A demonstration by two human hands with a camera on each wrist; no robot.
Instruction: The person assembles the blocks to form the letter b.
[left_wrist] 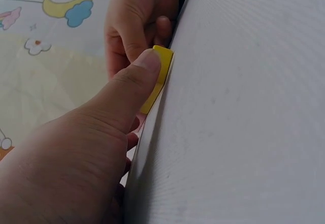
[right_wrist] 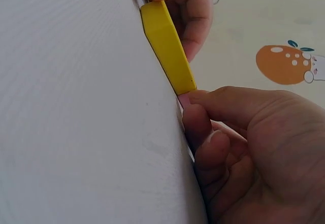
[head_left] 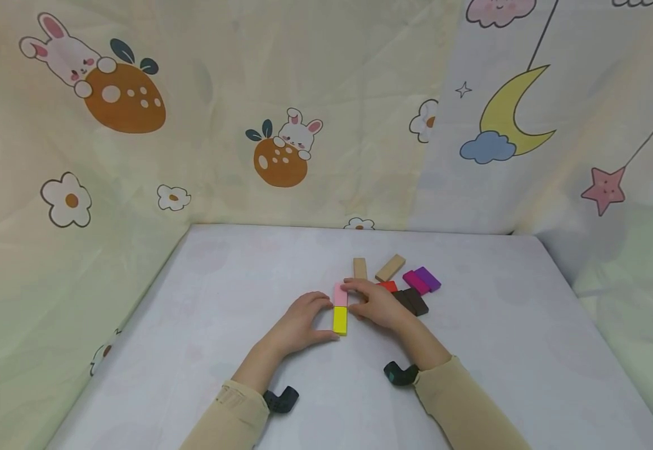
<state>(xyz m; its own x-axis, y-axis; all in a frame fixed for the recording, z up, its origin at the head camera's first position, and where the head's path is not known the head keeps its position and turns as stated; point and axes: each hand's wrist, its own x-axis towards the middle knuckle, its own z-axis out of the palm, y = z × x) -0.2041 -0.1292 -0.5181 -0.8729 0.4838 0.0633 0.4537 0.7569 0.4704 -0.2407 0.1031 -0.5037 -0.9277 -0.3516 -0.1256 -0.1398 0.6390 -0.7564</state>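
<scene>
A yellow block [head_left: 340, 320] and a pink block [head_left: 340, 295] lie flat on the white table, end to end in one line, the yellow one nearer the person. At the near end of the yellow block is the thumb of my left hand [head_left: 299, 325], which holds it. This hand's other fingers reach along the left side, close to the pink block. My right hand [head_left: 381, 304] pinches the pink block from the right, its index finger at the far end. In the right wrist view, little of the pink block [right_wrist: 184, 100] shows beside the right thumb.
Beyond the right hand lie two plain wooden blocks [head_left: 390, 267], a red block [head_left: 388, 286], dark brown blocks [head_left: 416, 302], a magenta block [head_left: 415, 282] and a purple block [head_left: 428, 279]. Printed cloth [head_left: 332, 75] hangs around the white table [head_left: 247, 269].
</scene>
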